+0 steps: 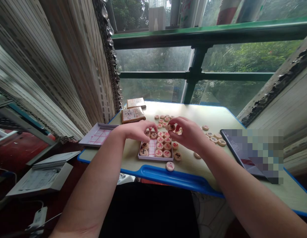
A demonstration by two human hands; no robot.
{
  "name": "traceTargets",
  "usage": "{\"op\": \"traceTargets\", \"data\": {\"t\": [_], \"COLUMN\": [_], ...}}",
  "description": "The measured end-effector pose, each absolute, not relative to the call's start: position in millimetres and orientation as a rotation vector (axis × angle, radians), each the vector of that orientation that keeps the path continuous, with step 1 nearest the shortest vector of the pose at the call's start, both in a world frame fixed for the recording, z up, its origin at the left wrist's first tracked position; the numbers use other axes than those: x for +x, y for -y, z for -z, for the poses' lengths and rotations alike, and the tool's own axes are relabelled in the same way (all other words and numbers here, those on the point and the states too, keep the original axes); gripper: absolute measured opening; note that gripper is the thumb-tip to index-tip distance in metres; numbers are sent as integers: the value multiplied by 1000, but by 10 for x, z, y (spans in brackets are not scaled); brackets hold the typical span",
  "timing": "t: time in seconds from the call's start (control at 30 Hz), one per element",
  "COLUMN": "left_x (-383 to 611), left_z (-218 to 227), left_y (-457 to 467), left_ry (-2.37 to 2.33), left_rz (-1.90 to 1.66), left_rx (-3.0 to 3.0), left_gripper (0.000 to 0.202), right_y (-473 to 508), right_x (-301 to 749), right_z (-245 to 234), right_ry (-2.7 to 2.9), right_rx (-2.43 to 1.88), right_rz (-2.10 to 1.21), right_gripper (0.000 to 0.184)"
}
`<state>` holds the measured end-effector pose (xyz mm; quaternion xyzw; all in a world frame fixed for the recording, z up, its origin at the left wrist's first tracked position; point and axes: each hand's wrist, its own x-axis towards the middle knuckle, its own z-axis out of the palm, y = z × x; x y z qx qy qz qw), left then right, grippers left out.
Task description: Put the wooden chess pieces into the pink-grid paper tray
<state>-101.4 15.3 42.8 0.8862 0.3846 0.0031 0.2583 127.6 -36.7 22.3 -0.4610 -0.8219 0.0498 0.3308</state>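
A shallow box point(155, 159) on the table holds round wooden xiangqi pieces in rows, red-marked ones point(160, 146) on its right and black-marked ones point(143, 152) on its left. Part of its pink-lined bottom shows between them. My right hand point(185, 130) pinches a black-marked xiangqi piece point(171, 127) above the box's far right corner. Over the far left corner, my left hand point(140, 128) curves with thumb and fingers apart, close to the pieces there; whether it touches them is unclear. Loose pieces lie beside the box, including a red-marked one point(170, 166) in front.
Behind the box lie several more pieces point(160, 125), with others point(213, 139) to the right. Two small decorated boxes point(133, 114) sit at the back left. A lid with a pink grid point(97, 135) lies left, and a dark-edged tablet point(245, 152) right. A blue tray point(173, 175) edges the front.
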Motion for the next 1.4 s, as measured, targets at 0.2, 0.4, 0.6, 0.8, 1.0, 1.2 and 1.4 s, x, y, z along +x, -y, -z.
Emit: {"op": "traceTargets", "data": {"t": [0.2, 0.4, 0.6, 0.8, 1.0, 1.2, 1.4], "left_x": [-1072, -1107, -1135, -1104, -1096, -1119, -1123], "left_z": [-435, -425, -409, -405, -407, -437, -503], "left_y": [-164, -178, -189, -173, -171, -169, -119], "left_ry": [-1089, -973, -934, -950, -977, -882, -893], "left_rz": [82, 180, 161, 160, 202, 199, 239], "left_rx": [2426, 2489, 2485, 2481, 2491, 2528, 2479], "left_gripper": [65, 102, 109, 99, 97, 94, 88], "right_y": [370, 369, 379, 374, 380, 402, 403], "right_x": [1269, 1287, 1289, 1297, 1289, 1283, 1296], "right_z": [-214, -235, -259, -260, -279, -301, -308], "right_ry": [2149, 2149, 2166, 2154, 2119, 2116, 2121], "right_rx": [-1210, -1166, -1143, -1131, -1131, -1171, -1130], "right_rz": [-128, -147, -132, -127, -115, -136, -128], "right_gripper": [20, 23, 24, 24, 21, 21, 20]}}
